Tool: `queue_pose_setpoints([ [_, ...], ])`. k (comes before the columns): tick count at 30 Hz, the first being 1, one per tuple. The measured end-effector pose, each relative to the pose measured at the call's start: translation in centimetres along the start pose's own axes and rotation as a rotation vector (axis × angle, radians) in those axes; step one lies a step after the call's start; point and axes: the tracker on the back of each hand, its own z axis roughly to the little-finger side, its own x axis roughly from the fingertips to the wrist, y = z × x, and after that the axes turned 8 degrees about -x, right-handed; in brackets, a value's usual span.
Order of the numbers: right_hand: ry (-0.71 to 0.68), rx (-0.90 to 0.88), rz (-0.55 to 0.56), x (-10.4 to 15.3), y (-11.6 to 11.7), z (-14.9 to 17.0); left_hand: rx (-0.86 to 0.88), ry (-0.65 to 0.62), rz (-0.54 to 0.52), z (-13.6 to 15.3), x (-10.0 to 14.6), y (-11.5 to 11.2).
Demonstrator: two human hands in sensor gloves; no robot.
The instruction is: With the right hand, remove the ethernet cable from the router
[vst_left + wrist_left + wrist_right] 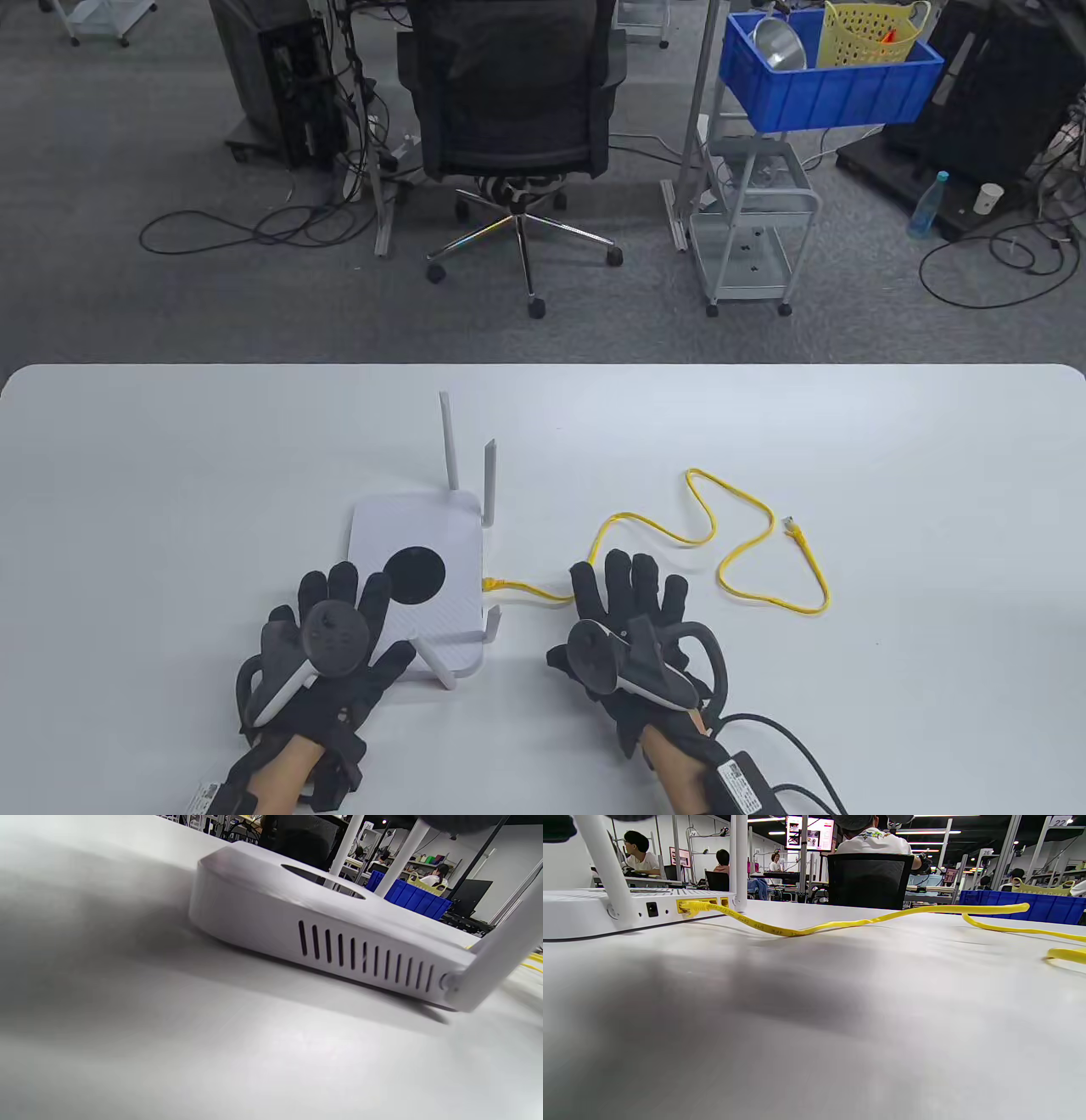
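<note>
A white router point(424, 535) with a black disc on top lies on the table point(170, 475). A yellow ethernet cable point(526, 588) is plugged into its right side and snakes right to a free plug point(793, 526). My left hand point(339, 611) rests flat, fingers spread, on the router's near left corner. My right hand point(628, 594) lies flat and open on the table right of the router, fingers beside the cable and holding nothing. The right wrist view shows the plug point(691, 906) seated in a yellow port. The left wrist view shows the router's vented side point(297, 925).
Upright and folded white antennas point(450, 441) stick out from the router's right side. The cable's loops point(747, 552) lie on the table to the right of my right hand. An office chair point(509, 102) and a blue crate point(831, 85) stand beyond the table's far edge.
</note>
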Motion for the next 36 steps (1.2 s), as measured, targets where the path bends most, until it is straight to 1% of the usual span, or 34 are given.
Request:
queue_pose_setpoints([
  [10, 0.004, 0.000, -0.006, 0.0, 0.0, 0.1, 0.008, -0.007, -0.014, 0.0, 0.2, 0.2],
  [18, 0.011, 0.000, -0.024, 0.0, 0.2, 0.3, 0.012, 0.005, -0.006, 0.1, 0.1, 0.2],
  [22, 0.009, -0.003, -0.028, 0.0, 0.2, 0.3, 0.053, 0.004, -0.031, 0.3, 0.3, 0.6],
  [25, 0.007, -0.008, -0.028, -0.1, 0.1, 0.2, 0.176, -0.043, -0.110, 0.4, 0.9, 1.9],
  [26, 0.007, -0.014, -0.025, -0.1, 0.1, 0.2, 0.231, -0.071, -0.158, 0.5, 1.3, 2.7],
  [27, 0.009, -0.016, -0.024, -0.1, 0.0, 0.3, 0.300, -0.115, -0.208, 0.4, 1.7, 3.5],
  [30, 0.019, -0.003, -0.018, -0.1, 0.0, 0.4, 0.453, -0.270, -0.282, 0.0, 3.1, 5.5],
  [33, 0.024, 0.007, -0.024, -0.2, 0.1, 0.5, 0.461, -0.374, -0.254, -1.0, 4.0, 6.3],
  [36, 0.026, -0.003, -0.024, -0.2, 0.1, 0.6, 0.396, -0.421, -0.202, -2.2, 4.0, 6.0],
])
